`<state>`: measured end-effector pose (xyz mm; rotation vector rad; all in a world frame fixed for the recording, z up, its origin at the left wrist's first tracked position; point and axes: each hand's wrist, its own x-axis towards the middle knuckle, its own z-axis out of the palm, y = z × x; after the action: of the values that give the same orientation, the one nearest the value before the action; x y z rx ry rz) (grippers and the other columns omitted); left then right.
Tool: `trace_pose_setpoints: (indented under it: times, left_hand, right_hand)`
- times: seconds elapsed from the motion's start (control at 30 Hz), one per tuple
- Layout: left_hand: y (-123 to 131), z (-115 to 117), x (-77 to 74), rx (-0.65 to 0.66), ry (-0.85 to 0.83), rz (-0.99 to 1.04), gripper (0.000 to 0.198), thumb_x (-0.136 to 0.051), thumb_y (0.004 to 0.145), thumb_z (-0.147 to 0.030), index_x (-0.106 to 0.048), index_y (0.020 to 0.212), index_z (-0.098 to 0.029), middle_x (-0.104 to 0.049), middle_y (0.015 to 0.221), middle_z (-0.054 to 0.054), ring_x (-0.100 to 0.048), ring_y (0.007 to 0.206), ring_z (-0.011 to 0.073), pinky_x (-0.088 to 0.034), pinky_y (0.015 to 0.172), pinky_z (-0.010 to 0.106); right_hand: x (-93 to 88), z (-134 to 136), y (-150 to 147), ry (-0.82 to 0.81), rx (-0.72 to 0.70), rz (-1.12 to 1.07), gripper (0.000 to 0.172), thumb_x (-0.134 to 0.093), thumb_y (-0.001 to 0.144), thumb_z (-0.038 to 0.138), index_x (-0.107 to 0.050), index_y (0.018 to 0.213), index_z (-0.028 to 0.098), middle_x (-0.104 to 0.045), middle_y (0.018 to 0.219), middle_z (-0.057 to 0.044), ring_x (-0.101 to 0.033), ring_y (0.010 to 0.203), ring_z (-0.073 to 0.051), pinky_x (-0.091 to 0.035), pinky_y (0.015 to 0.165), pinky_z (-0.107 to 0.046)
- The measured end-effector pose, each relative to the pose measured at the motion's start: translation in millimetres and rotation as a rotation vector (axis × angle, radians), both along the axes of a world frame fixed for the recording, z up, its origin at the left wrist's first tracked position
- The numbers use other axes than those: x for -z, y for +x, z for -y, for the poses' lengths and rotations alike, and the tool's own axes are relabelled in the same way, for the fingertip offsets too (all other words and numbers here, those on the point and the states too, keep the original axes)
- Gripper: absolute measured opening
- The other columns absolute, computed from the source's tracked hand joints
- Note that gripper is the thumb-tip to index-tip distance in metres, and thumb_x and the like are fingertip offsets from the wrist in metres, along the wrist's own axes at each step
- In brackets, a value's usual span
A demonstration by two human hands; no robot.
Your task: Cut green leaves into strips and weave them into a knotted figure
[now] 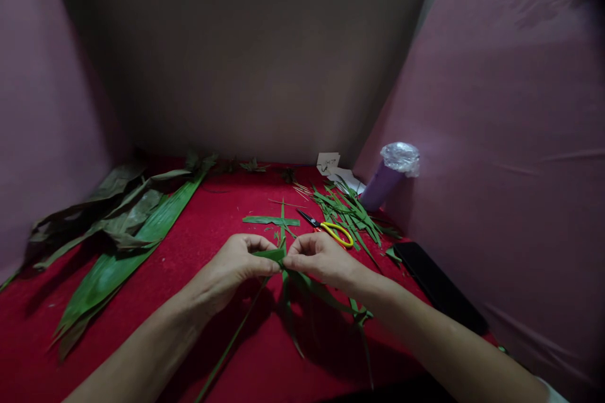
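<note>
Between my two hands is a folded piece made of green leaf strips [271,254], held above the red cloth. My left hand [243,258] pinches its left side with thumb and forefinger. On the other side my right hand [316,256] grips it, the fingertips of both hands almost meeting. Loose strip ends trail down from it, one long thin strip [231,341] slanting to the lower left. Just beyond my hands lies a flat leaf strip [265,220]. Scissors with yellow handles [336,233] rest close behind my right hand.
Large leaves [142,233], some dried, cover the left side. Cut green strips [347,208] lie at the right, near a purple cup [380,184] topped with clear plastic. A black phone-like slab [439,286] lies beside my right forearm. Paper [328,162] stands behind. Walls enclose three sides.
</note>
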<state>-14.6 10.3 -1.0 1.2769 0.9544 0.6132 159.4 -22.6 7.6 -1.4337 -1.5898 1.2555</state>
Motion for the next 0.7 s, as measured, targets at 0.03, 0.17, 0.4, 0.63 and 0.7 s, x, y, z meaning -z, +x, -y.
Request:
trace_pose_setpoints:
  times: [0.03, 0.17, 0.4, 0.63, 0.7]
  left_hand:
    - [0.3, -0.1, 0.1, -0.006, 0.004, -0.005, 0.017, -0.066, 0.056, -0.016, -0.057, 0.071, -0.015, -0.052, 0.049, -0.005, -0.042, 0.042, 0.0077, -0.029, 0.043, 0.021]
    - [0.8, -0.1, -0.7, -0.029, 0.01, -0.022, 0.019, -0.067, 0.055, -0.016, -0.057, 0.071, -0.014, -0.053, 0.048, -0.005, -0.044, 0.042, 0.0083, -0.03, 0.044, 0.021]
    - [-0.1, -0.1, -2.7, -0.016, -0.008, -0.015, 0.017, -0.066, 0.054, -0.014, -0.058, 0.069, -0.015, -0.055, 0.049, -0.004, -0.046, 0.044, 0.0087, -0.032, 0.046, 0.021]
    - [0.1, 0.6, -1.9, -0.007, -0.021, -0.035, 0.023, -0.067, 0.054, -0.016, -0.058, 0.075, -0.015, -0.054, 0.05, -0.004, -0.045, 0.042, 0.0088, -0.032, 0.043, 0.021]
    - [0.0, 0.8, -2.3, 0.009, -0.025, -0.034, 0.024, -0.068, 0.054, -0.018, -0.058, 0.076, -0.016, -0.054, 0.051, -0.005, -0.045, 0.041, 0.0087, -0.033, 0.042, 0.021]
  right_hand:
    - [-0.3, -0.7, 0.8, -0.025, -0.016, -0.015, 0.016, -0.059, 0.068, 0.025, -0.052, 0.058, 0.015, -0.038, 0.046, 0.008, -0.028, 0.041, -0.004, -0.022, 0.039, -0.018]
    - [-0.5, -3.5, 2.6, -0.065, -0.054, -0.023, 0.017, -0.061, 0.067, 0.026, -0.052, 0.057, 0.015, -0.04, 0.046, 0.008, -0.029, 0.04, -0.004, -0.021, 0.038, -0.018]
    - [-3.5, -3.6, 2.7, -0.065, -0.05, 0.06, 0.013, -0.06, 0.065, 0.023, -0.053, 0.056, 0.015, -0.042, 0.047, 0.007, -0.031, 0.04, -0.004, -0.023, 0.038, -0.018]
    - [0.5, -3.6, -0.6, -0.065, 0.023, 0.154, 0.008, -0.056, 0.059, 0.018, -0.052, 0.052, 0.016, -0.042, 0.045, 0.006, -0.034, 0.04, -0.005, -0.025, 0.037, -0.017]
    - [0.5, -3.8, -1.3, -0.075, 0.039, 0.173, 0.006, -0.055, 0.057, 0.018, -0.052, 0.052, 0.016, -0.042, 0.044, 0.006, -0.034, 0.039, -0.005, -0.025, 0.036, -0.017]
